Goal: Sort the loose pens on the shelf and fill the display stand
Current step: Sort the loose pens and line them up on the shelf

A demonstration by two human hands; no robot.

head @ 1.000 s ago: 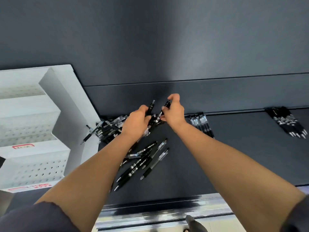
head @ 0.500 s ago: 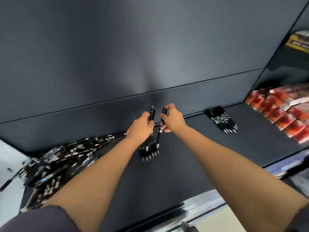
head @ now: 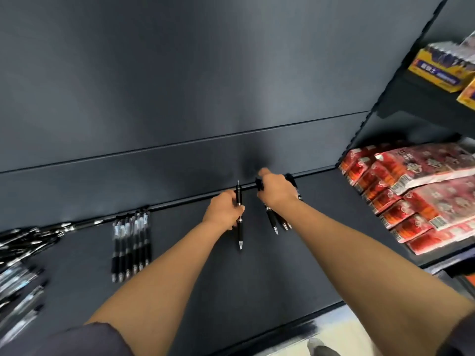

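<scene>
My left hand [head: 224, 211] grips one black pen [head: 240, 233] upright over the dark shelf [head: 231, 291], tip pointing toward me. My right hand [head: 276, 190] lies over a small row of black pens [head: 279, 222] at the back of the shelf and holds a black pen, whose end shows at its left side. A neat row of clear-barrelled pens [head: 131, 246] lies to the left. The loose pile of pens [head: 23, 255] spreads at the far left edge. The display stand is out of view.
Red packets [head: 416, 199] are stacked on the neighbouring shelf to the right, with yellow boxes [head: 442, 65] on a higher shelf. A dark back panel rises behind the shelf. The shelf's front edge and pale floor show at the bottom right.
The view and both hands have shifted right along the shelf. My right hand has come down onto the right-hand row of black pens. The clear-barrelled row now lies to the left.
</scene>
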